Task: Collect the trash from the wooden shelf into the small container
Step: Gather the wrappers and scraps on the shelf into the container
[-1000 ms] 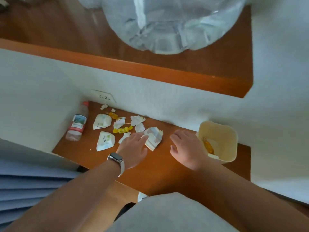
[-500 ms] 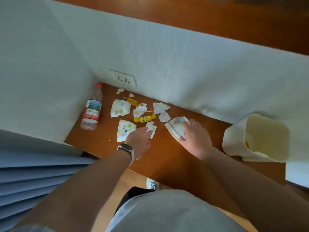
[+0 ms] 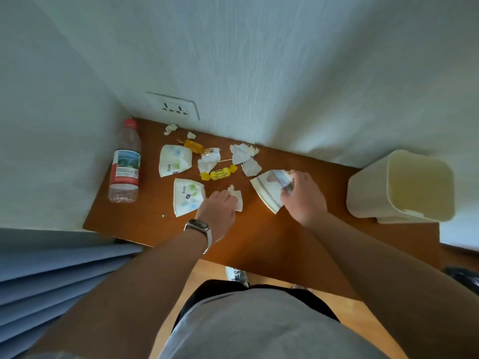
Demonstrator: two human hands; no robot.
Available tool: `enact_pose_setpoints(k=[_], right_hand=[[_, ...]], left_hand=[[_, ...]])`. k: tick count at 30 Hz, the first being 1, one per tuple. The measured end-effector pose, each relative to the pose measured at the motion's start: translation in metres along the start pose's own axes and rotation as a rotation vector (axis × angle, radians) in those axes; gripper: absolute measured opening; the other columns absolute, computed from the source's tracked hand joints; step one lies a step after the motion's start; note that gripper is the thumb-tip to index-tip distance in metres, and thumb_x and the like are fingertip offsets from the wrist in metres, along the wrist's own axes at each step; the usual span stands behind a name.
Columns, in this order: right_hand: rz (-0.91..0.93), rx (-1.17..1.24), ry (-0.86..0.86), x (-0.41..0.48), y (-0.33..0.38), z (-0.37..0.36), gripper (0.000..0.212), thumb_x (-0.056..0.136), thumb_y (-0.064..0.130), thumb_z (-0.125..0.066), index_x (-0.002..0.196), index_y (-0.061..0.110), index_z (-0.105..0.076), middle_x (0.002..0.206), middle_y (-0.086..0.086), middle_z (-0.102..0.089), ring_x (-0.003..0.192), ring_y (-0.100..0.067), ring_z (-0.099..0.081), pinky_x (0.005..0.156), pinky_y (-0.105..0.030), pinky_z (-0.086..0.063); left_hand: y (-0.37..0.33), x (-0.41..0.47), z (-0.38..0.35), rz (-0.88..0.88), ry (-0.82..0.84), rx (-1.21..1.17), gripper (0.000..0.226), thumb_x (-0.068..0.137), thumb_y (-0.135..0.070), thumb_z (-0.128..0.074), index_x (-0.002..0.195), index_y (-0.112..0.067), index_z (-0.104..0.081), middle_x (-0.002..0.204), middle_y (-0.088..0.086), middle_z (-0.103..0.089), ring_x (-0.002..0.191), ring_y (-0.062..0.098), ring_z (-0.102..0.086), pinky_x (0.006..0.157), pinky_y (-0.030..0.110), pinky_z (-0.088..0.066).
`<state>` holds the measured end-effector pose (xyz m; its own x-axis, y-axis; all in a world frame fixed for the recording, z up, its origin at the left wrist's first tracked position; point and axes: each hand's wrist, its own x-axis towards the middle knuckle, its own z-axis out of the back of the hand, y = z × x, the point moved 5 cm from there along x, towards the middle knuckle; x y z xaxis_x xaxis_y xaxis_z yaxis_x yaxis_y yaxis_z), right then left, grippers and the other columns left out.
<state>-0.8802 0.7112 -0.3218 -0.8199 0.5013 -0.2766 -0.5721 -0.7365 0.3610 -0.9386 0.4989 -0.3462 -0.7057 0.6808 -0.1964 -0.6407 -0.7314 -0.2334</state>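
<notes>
Trash lies scattered on the left half of the shelf [image 3: 259, 244]. The right hand [image 3: 303, 196] has its fingers closed on the right edge of a flattened paper cup [image 3: 269, 189] with a patterned border. The left hand [image 3: 220, 208] pinches a crumpled white scrap [image 3: 237, 196] just right of a floral wrapper [image 3: 188, 196] with small writing too blurred to read. A second floral wrapper [image 3: 175, 159] lies farther back. Between them, a yellow candy [image 3: 219, 174] bears upside-down lettering that I cannot make out with certainty. The bin [image 3: 404, 187] stands at the shelf's right end, well apart from the litter. A bottle [image 3: 124, 164] with a red-banded label lies by the left wall.
</notes>
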Motion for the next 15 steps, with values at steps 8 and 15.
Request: enact_pose_setpoints(k=[8,15], right_hand=[[-0.110,0.215,0.131,-0.016,-0.010,-0.012,0.010,0.092,0.031,-0.057,0.096,0.024,-0.052,0.093,0.006,-0.061,0.072,-0.007,-0.061,0.055,-0.023,-0.053],[-0.115,0.268,0.143,-0.034,-0.017,-0.008,0.012,0.092,0.035,-0.057,0.098,0.024,-0.054,0.101,0.007,-0.060,0.074,-0.011,-0.061,0.054,-0.018,-0.052]], left_hand=[[-0.004,-0.007,-0.001,0.004,-0.057,-0.095,0.017,0.094,-0.016,-0.056,0.109,-0.013,-0.065,0.102,0.003,-0.065,0.089,0.019,-0.058,0.073,0.029,-0.053],[-0.001,-0.017,0.009,0.048,-0.151,-0.148,0.006,0.090,-0.011,-0.064,0.093,-0.011,-0.069,0.088,0.005,-0.066,0.075,0.019,-0.060,0.058,0.024,-0.049]])
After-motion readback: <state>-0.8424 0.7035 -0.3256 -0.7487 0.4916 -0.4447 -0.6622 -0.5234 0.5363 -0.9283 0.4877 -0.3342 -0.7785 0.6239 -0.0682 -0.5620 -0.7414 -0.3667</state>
